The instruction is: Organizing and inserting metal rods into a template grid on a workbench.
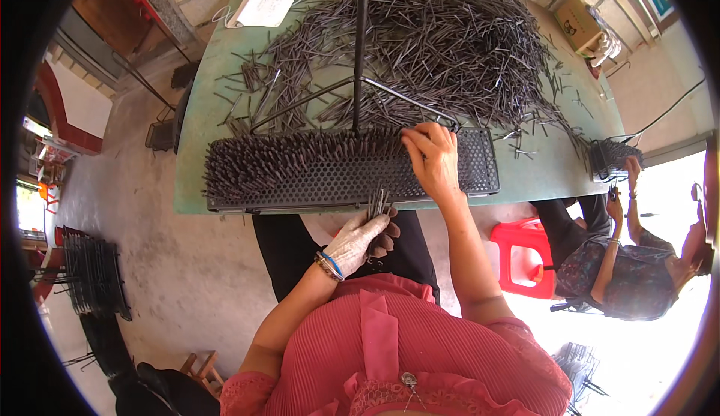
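Closed around a small bundle of thin strips (381,202), the grip of the left hand (358,242) sits just below the near edge of a long black perforated board (382,182). That hand wears a pale glove with dark fingers, and bracelets (330,264) circle its wrist. The bundle's ends poke upward past the fingers. Bare, the right hand (433,161) reaches over the board, thumb and fingertips drawn near each other at the right end of the filled rows; whether its grip has a strip in it I cannot tell.

The board lies along the near side of a green worktop (210,108). Dark upright strips (262,162) crowd its left part and run along its far side up to the right hand, while the holes show bare along the near side and at the right end. A black pole (361,33) rises behind the middle, with slanting braces (409,99) at its foot.

Farther back, a broad loose heap of dark strips (465,48) covers much of the worktop. White paper (266,5) lies at the far left, a cardboard box (577,26) at the far right. Beyond a red stool (525,258), another person (619,277) handles a smaller dark piece (609,157) at the worktop's right corner.
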A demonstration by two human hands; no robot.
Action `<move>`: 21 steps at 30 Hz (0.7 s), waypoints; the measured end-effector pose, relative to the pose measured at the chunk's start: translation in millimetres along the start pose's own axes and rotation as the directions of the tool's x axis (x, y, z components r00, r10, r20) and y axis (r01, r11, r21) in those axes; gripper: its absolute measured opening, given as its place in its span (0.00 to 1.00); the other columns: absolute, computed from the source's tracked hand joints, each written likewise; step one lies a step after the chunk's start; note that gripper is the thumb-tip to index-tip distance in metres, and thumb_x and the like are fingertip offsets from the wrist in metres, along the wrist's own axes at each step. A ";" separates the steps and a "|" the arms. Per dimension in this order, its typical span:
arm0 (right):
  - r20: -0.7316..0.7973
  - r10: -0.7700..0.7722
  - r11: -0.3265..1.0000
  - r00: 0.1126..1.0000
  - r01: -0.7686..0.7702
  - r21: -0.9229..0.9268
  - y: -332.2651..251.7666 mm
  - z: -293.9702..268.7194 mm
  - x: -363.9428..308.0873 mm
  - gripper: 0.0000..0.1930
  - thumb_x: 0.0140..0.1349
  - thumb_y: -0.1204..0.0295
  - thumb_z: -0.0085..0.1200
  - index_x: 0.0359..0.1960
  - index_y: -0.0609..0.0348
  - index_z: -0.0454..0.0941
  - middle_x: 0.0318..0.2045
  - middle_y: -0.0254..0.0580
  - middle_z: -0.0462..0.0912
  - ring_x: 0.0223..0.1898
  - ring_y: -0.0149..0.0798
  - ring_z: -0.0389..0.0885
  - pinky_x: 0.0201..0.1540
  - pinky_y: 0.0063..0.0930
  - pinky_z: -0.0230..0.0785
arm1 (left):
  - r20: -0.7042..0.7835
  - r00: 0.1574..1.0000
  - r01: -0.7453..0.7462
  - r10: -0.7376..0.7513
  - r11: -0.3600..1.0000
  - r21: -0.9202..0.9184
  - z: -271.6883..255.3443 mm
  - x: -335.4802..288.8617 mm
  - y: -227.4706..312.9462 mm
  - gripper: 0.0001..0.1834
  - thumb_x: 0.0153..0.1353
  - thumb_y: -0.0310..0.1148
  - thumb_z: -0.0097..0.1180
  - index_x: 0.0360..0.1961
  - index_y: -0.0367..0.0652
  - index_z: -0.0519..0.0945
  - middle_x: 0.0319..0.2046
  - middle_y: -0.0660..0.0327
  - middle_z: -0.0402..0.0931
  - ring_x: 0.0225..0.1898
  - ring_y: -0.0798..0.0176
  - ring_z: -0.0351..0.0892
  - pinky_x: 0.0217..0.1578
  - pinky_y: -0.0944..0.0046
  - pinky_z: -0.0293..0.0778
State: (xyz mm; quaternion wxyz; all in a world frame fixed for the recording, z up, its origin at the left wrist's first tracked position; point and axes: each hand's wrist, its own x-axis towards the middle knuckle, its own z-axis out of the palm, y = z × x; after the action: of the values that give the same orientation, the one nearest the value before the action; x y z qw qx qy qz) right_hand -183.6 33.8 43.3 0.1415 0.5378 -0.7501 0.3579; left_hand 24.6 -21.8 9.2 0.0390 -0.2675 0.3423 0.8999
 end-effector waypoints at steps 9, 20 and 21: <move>-0.029 0.019 0.995 0.999 -0.021 -0.095 -0.6 4.2 1.0 0.07 0.56 0.71 0.63 0.35 0.57 0.84 0.33 0.35 0.79 0.34 0.40 0.75 0.40 0.34 0.63 | -0.054 0.999 -0.005 0.005 1.000 0.009 -3.8 4.0 -1.4 0.12 0.71 0.37 0.49 0.49 0.42 0.73 0.34 0.62 0.78 0.27 0.73 0.75 0.25 0.74 0.71; 0.041 0.150 0.957 0.988 -0.155 0.245 -16.0 -6.7 -4.8 0.07 0.56 0.71 0.64 0.32 0.63 0.85 0.30 0.43 0.81 0.28 0.40 0.79 0.31 0.30 0.70 | -0.033 0.994 -0.101 0.101 0.995 0.000 1.2 -4.7 2.1 0.14 0.72 0.39 0.48 0.51 0.42 0.72 0.33 0.63 0.78 0.29 0.71 0.78 0.26 0.73 0.72; 0.201 0.208 0.912 0.957 -0.264 0.315 -23.9 -11.2 -8.7 0.09 0.57 0.70 0.65 0.33 0.64 0.85 0.29 0.43 0.82 0.27 0.38 0.79 0.30 0.29 0.70 | -0.051 0.988 -0.146 0.144 0.989 -0.033 1.0 -9.0 4.6 0.15 0.72 0.40 0.48 0.51 0.42 0.72 0.33 0.63 0.78 0.29 0.71 0.78 0.27 0.72 0.72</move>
State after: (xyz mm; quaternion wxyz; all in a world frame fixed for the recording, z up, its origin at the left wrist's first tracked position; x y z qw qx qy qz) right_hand -160.5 43.7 55.2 -0.0590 0.4866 -0.7460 0.4508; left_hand 30.7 -23.6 17.1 -0.0397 -0.2644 0.3450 0.8997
